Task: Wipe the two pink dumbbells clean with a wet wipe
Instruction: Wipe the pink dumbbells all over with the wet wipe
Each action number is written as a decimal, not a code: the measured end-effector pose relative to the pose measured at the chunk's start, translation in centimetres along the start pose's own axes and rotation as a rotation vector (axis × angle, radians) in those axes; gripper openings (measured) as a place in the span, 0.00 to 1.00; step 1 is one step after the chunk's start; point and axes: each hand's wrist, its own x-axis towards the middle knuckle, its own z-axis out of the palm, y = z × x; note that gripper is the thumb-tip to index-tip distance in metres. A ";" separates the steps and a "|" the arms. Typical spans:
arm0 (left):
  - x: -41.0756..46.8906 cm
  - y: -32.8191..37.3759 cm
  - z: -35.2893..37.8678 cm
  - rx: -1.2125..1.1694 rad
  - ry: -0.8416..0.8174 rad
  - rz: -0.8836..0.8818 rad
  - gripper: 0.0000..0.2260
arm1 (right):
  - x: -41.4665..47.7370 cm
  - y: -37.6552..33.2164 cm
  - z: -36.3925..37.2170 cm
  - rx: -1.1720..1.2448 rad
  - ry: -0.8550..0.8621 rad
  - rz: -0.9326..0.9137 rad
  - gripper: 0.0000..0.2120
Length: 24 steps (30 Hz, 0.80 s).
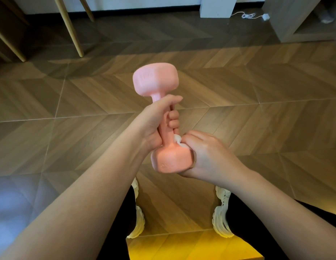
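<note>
My left hand (156, 126) grips the dumbbell (164, 119) handle, held over the floor (257, 113) | right hand (206, 156) presses wipe (179, 142) on its near head | risk: wet handle slips, falls toward my shoes (222, 212).

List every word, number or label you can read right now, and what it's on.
Upper head of the pink dumbbell: faint raised marks, too blurred to read.
Lower head: small raised mark on the end face, too blurred to read.
Wet wipe, shoes, floor: no text visible.
</note>
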 end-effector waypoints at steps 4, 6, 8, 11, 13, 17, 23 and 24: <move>-0.1 -0.2 0.1 0.024 -0.017 0.093 0.14 | 0.3 0.1 0.0 0.136 -0.038 0.021 0.21; -0.1 -0.3 0.1 0.041 -0.004 0.115 0.16 | 0.1 0.2 -0.1 0.240 -0.099 0.065 0.20; -0.1 -0.4 0.3 0.069 0.016 0.120 0.20 | -0.2 0.4 -0.4 0.285 -0.128 0.092 0.20; -0.1 -0.4 0.3 0.083 0.096 0.136 0.26 | -0.5 0.7 -1.1 0.314 -0.087 0.114 0.23; -0.1 -0.4 0.0 0.076 0.111 0.161 0.27 | -0.7 0.8 -1.3 0.336 -0.073 0.108 0.21; -0.3 -0.8 0.0 0.099 -0.016 0.194 0.28 | -0.3 0.7 -0.8 0.299 -0.220 0.099 0.19; -0.6 -1.1 0.3 0.178 -0.084 0.227 0.29 | -0.6 1.7 -0.5 0.194 -0.233 0.181 0.09; -0.5 -1.1 0.2 0.209 -0.068 0.236 0.29 | -0.7 2.1 -0.6 0.194 -0.201 0.216 0.06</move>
